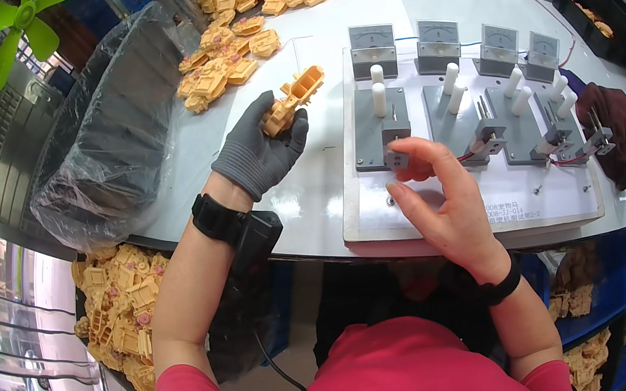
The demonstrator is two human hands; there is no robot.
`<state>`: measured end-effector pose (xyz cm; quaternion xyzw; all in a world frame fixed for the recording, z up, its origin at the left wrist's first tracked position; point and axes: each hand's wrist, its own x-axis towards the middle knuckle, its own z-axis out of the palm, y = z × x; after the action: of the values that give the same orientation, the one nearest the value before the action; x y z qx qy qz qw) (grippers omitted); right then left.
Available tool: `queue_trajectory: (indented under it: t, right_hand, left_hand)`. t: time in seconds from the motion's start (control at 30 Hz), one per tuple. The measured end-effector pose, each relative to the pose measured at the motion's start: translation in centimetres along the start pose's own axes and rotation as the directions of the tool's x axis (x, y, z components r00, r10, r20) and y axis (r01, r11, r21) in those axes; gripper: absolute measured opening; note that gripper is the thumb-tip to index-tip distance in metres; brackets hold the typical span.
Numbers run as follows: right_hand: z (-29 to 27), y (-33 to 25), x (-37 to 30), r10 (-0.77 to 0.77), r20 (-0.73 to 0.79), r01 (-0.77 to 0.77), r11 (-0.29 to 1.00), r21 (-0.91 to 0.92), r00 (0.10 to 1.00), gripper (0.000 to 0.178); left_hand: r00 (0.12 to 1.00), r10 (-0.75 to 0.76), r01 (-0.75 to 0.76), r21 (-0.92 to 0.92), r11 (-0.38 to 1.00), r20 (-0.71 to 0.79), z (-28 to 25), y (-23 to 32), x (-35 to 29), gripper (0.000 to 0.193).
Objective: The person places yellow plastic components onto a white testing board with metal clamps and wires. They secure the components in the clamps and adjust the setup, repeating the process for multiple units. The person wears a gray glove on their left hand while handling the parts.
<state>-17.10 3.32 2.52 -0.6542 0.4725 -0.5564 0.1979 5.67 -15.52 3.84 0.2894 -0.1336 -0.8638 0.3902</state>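
My left hand (261, 143), in a dark grey glove, is closed around a tan moulded plastic part (295, 100) with hollow compartments, raised above the white table. My bare right hand (442, 190) is beside the front of the leftmost grey test fixture (383, 132). Its thumb and index finger are apart, the index fingertip at a small grey block (396, 155) with metal pins; whether it touches cannot be made out. White pegs (380, 99) stand upright on this fixture. An analog meter (373, 49) stands behind it.
Three similar fixtures (462, 121) stand to the right on the white board (367, 219). Tan parts (225, 65) are heaped at the back left, near a plastic-lined bin (105, 139). A dark cloth (619, 132) and black tray (609, 34) lie right. More parts (121, 310) fill a container below left.
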Motion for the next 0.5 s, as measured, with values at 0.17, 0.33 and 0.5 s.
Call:
queue_trajectory:
  t: [0.17, 0.33, 0.5]
  right_hand:
    - [-0.2, 0.11, -0.05, -0.036, 0.0, 0.036, 0.998, 0.045, 0.999, 0.035]
    - [-0.08, 0.1, -0.14, -0.043, -0.017, 0.044, 0.997, 0.058, 0.999, 0.034]
    - [-0.07, 0.03, -0.12, -0.037, -0.022, 0.038, 0.997, 0.06, 0.999, 0.035]
  left_hand:
    - [1.0, 0.009, -0.01, -0.047, 0.999, -0.027, 0.33, -0.24, -0.12, 0.046]
    - [0.982, -0.172, 0.176, -0.052, 0.983, 0.078, -0.24, 0.18, -0.19, 0.049]
    - [0.929, -0.296, 0.298, 0.023, 0.954, 0.221, -0.42, 0.18, -0.01, 0.051]
